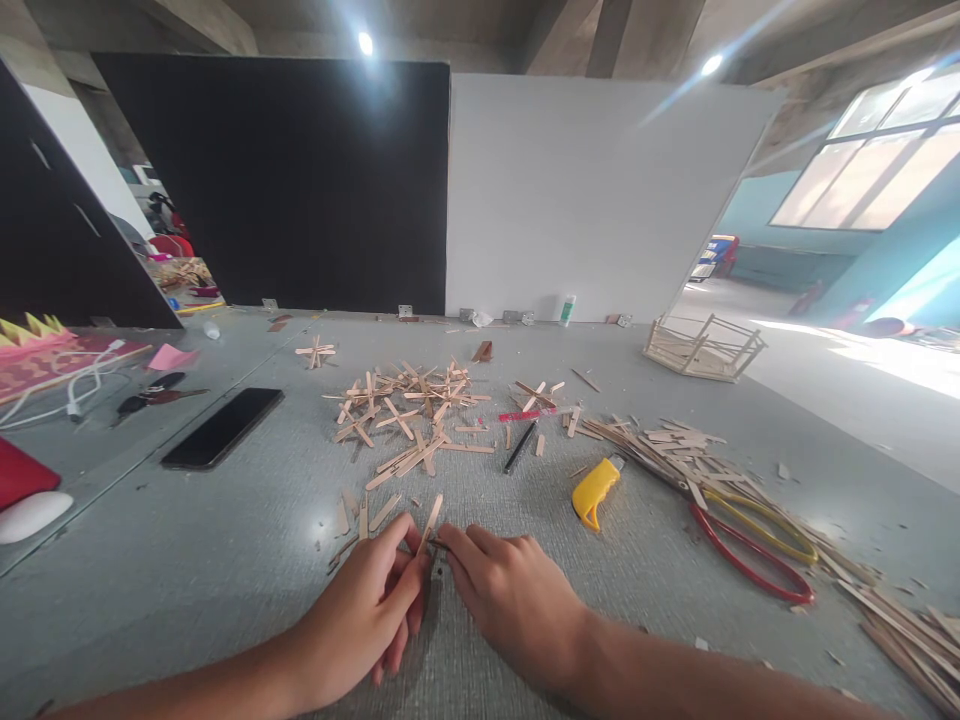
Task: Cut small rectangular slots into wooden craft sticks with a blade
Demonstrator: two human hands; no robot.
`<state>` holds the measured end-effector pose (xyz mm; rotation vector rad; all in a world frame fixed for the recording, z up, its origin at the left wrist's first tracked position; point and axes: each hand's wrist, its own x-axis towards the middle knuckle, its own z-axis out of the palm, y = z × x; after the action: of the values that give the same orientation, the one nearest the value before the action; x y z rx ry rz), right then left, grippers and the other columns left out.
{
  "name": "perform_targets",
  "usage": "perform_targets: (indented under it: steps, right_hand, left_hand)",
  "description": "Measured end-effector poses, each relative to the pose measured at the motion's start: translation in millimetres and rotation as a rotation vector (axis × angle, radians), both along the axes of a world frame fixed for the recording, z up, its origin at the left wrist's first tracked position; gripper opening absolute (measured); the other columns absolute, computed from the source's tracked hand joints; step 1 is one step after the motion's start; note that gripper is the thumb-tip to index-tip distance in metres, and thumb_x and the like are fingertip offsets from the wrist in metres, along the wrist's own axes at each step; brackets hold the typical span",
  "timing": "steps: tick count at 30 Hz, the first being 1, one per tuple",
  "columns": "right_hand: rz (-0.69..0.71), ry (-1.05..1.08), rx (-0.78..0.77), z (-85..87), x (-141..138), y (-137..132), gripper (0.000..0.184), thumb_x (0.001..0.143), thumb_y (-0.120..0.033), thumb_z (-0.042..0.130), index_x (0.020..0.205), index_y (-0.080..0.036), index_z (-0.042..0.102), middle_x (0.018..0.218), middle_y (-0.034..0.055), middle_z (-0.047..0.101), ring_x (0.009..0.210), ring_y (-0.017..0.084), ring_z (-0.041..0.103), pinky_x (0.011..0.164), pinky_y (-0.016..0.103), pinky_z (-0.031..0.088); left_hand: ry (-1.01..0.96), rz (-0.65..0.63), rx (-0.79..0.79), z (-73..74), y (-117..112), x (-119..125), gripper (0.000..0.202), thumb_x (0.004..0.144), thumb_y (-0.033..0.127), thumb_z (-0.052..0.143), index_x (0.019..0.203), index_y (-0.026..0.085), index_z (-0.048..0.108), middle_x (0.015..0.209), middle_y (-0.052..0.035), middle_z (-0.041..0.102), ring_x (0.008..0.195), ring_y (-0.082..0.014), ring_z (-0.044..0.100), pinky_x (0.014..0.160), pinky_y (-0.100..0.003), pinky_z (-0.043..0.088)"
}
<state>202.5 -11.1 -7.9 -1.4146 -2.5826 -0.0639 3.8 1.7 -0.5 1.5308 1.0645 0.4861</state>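
- Holding a wooden stick (430,522) in the left hand (369,598), pinched between thumb and forefinger, just above the near part of the surface (285,520); tilted, upper end pointing away.
- Looking partway along, as a judgement – showing a heap of crossed sticks (454,390) beyond the hands, seemingly already joined.
- Counting as likely made, too: a star-shaped piece (316,351) set apart at far left, and another crossed piece (535,397) near the black pen (521,447).
- Leaving plenty of loose sticks (686,440) uncrossed at the right, around the scissors (684,487), plus short scraps (386,512) just beyond the left hand.
- Seeming barely begun with the held stick: not visibly crossed with any other.
- Curling the left hand's remaining fingers below the pinch, palm turned inward, forearm slanting in from lower left.
- Facing it with the right hand (511,582), back upward, fingers bent and bunched, fingertips close beside the stick; cannot tell whether gripping anything thin – too small and partly hidden.
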Motion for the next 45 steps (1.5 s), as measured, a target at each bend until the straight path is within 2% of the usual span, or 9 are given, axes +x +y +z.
perform_targets:
  steps: [14, 26, 33, 38, 45]
  right_hand:
    - [-0.005, -0.003, -0.008, 0.0, -0.5, -1.4, 0.014, 0.101, -0.017, 0.053, 0.114, -0.022, 0.051, 0.085, -0.0026, 0.068, 0.060, 0.018, 0.067, 0.048, 0.034, 0.024]
    - [-0.001, 0.010, 0.009, -1.2, -0.3, -0.8, 0.016, 0.102, -0.017, 0.051, 0.117, -0.023, 0.050, 0.085, -0.0031, 0.068, 0.060, 0.018, 0.067, 0.048, 0.034, 0.026]
    - [0.005, 0.002, 0.016, -1.0, -0.3, -2.2, 0.015, 0.100, -0.015, 0.054, 0.114, -0.022, 0.051, 0.084, -0.0029, 0.068, 0.059, 0.018, 0.067, 0.047, 0.035, 0.026]
    - [0.010, -0.003, 0.015, 0.3, -0.8, -2.1, 0.024, 0.098, -0.014, 0.056, 0.120, -0.022, 0.049, 0.085, -0.0027, 0.068, 0.059, 0.018, 0.067, 0.047, 0.034, 0.026]
    - [0.010, -0.017, 0.032, -0.6, -1.1, -1.1, 0.020, 0.098, -0.013, 0.056, 0.116, -0.021, 0.050, 0.084, -0.0027, 0.068, 0.059, 0.019, 0.067, 0.046, 0.034, 0.027]
  left_hand:
    - [0.007, -0.002, -0.001, 4.4, -0.3, 1.5, 0.036, 0.101, 0.058, 0.040, 0.088, 0.025, 0.038, 0.061, 0.0088, 0.055, 0.035, -0.0056, 0.046, 0.029, -0.011, 0.034]
    - [0.002, -0.004, 0.015, -0.3, 0.6, -0.2, 0.035, 0.102, 0.058, 0.040, 0.089, 0.025, 0.039, 0.061, 0.0081, 0.056, 0.035, -0.0065, 0.048, 0.029, -0.011, 0.033]
    - [0.002, -0.007, 0.000, 2.8, -0.7, 0.1, 0.038, 0.102, 0.060, 0.039, 0.088, 0.025, 0.038, 0.060, 0.0087, 0.055, 0.035, -0.0057, 0.046, 0.029, -0.011, 0.033]
    - [-0.002, -0.010, -0.006, 3.8, -0.5, 0.1, 0.038, 0.101, 0.060, 0.040, 0.088, 0.024, 0.038, 0.061, 0.0088, 0.055, 0.035, -0.0054, 0.047, 0.029, -0.010, 0.033]
    - [0.001, 0.007, 0.003, 2.3, -1.4, 1.8, 0.036, 0.102, 0.057, 0.041, 0.089, 0.025, 0.037, 0.061, 0.0091, 0.055, 0.034, -0.0051, 0.046, 0.028, -0.009, 0.032]
